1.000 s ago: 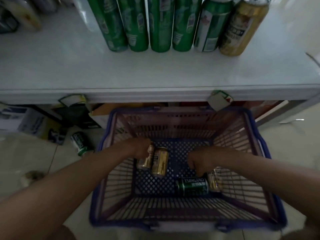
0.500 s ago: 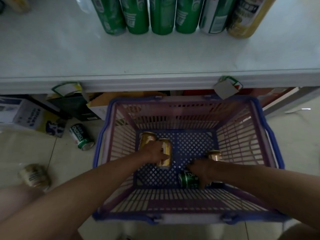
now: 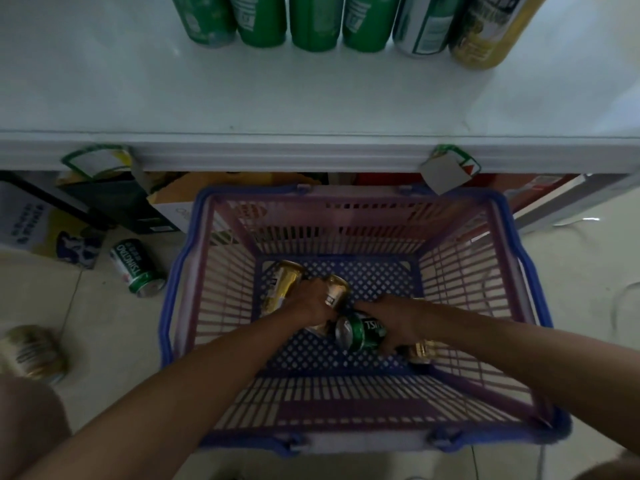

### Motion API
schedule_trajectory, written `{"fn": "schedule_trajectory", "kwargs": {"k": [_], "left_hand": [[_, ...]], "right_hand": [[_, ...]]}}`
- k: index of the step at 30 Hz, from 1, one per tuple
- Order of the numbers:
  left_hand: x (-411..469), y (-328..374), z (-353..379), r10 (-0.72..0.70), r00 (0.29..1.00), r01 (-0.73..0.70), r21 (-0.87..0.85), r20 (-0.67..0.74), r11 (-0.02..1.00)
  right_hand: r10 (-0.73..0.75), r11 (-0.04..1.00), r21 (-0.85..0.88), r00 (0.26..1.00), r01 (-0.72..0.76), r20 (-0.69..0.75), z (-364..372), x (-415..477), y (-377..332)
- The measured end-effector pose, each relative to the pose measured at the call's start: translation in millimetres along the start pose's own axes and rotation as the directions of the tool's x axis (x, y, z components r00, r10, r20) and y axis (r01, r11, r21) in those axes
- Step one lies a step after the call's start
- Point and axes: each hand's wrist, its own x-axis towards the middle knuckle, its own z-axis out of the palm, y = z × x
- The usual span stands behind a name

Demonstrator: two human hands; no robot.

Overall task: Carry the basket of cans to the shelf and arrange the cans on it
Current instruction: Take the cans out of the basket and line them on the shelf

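Both hands are down inside the basket [image 3: 180, 306], which stands on the floor just in front of the shelf [image 3: 311, 98]. Half a second ago the right hand [image 3: 398, 317] only touched the green can [image 3: 362, 332] lying on the basket bottom; now its grip is closed around this can and the can is tilted up, its silver end toward the camera. The left hand [image 3: 311, 304] has its grip wrapped around a gold can [image 3: 334, 294], as before, and another gold can [image 3: 282, 285] leans just beside it. One more gold can [image 3: 420, 351] is partly hidden under the right wrist. On the shelf a row of cans [image 3: 311, 22] already stands at the back. I judge that both hands are ready to lift, so two cans can go to the shelf together; two will remain in the basket.
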Motion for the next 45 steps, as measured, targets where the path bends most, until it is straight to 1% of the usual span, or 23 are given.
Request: {"fn": "schedule_trajectory", "kwargs": {"k": [3, 6, 9, 13, 14, 16, 19, 23, 24, 27, 30, 33, 35, 37, 39, 41, 43, 45], "left_hand": [[-1, -6, -6, -0.017, 1.000, 0.017, -0.086, -0.002, 0.996], [-8, -10, -17, 0.040, 0.999, -0.038, -0.202, 0.008, 0.979], [-21, -13, -36, 0.123, 0.992, -0.115, -0.278, 0.010, 0.954], [-45, -18, -65, 0.204, 0.979, -0.187, -0.281, 0.032, 0.941], [-55, -18, -75, 0.198, 0.979, -0.179, -0.260, 0.047, 0.949], [-68, -22, -94, 0.217, 0.975, -0.201, -0.244, 0.041, 0.949], [-93, -20, -128, 0.289, 0.957, -0.273, -0.239, 0.035, 0.932], [-133, -7, -180, 0.397, 0.918, -0.370, -0.313, 0.025, 0.875], [-143, -4, -193, 0.401, 0.915, -0.370, -0.307, 0.040, 0.877], [-167, -1, -225, 0.421, 0.903, -0.382, -0.291, 0.086, 0.877], [-186, 2, -251, 0.464, 0.883, -0.426, -0.296, 0.070, 0.855], [-198, 4, -268, 0.495, 0.868, -0.476, -0.357, -0.045, 0.803], [-201, 5, -277, 0.512, 0.843, -0.531, -0.401, -0.163, 0.746], [-202, 6, -286, 0.490, 0.817, -0.577, -0.418, -0.306, 0.702], [-198, 7, -293, 0.430, 0.787, -0.609, -0.439, -0.443, 0.661], [-193, 8, -297, 0.342, 0.759, -0.626, -0.479, -0.554, 0.615], [-189, 10, -299, 0.248, 0.722, -0.643, -0.492, -0.647, 0.587], [-183, 10, -301, 0.168, 0.687, -0.656, -0.503, -0.707, 0.563]], "right_hand": [[0.018, 0.998, 0.066, 0.999, -0.016, -0.027, -4, -6, 5], [0.001, 0.987, 0.159, 0.996, 0.014, -0.094, -14, -17, 8], [-0.060, 0.967, 0.230, 0.977, 0.108, -0.205, -27, -31, 7], [-0.139, 0.921, 0.304, 0.936, 0.243, -0.324, -52, -57, 3], [-0.145, 0.904, 0.332, 0.926, 0.267, -0.349, -58, -65, 1], [-0.150, 0.879, 0.360, 0.898, 0.313, -0.414, -71, -84, -4], [-0.166, 0.836, 0.381, 0.844, 0.395, -0.511, -89, -114, -16], [-0.190, 0.792, 0.343, 0.738, 0.505, -0.647, -107, -146, -33], [-0.187, 0.775, 0.349, 0.718, 0.527, -0.670, -110, -152, -36], [-0.160, 0.717, 0.397, 0.689, 0.574, -0.707, -118, -169, -44], [-0.137, 0.665, 0.421, 0.655, 0.617, -0.743, -127, -176, -50], [-0.108, 0.620, 0.415, 0.597, 0.666, -0.795, -139, -179, -55], [-0.076, 0.604, 0.391, 0.539, 0.694, -0.839, -145, -179, -59], [-0.037, 0.575, 0.378, 0.485, 0.725, -0.874, -153, -176, -61], [-0.002, 0.542, 0.369, 0.440, 0.755, -0.898, -161, -172, -67], [0.045, 0.531, 0.358, 0.396, 0.768, -0.917, -170, -166, -74], [0.097, 0.524, 0.358, 0.363, 0.773, -0.927, -177, -159, -81], [0.128, 0.527, 0.352, 0.338, 0.774, -0.933, -186, -151, -87]]}}
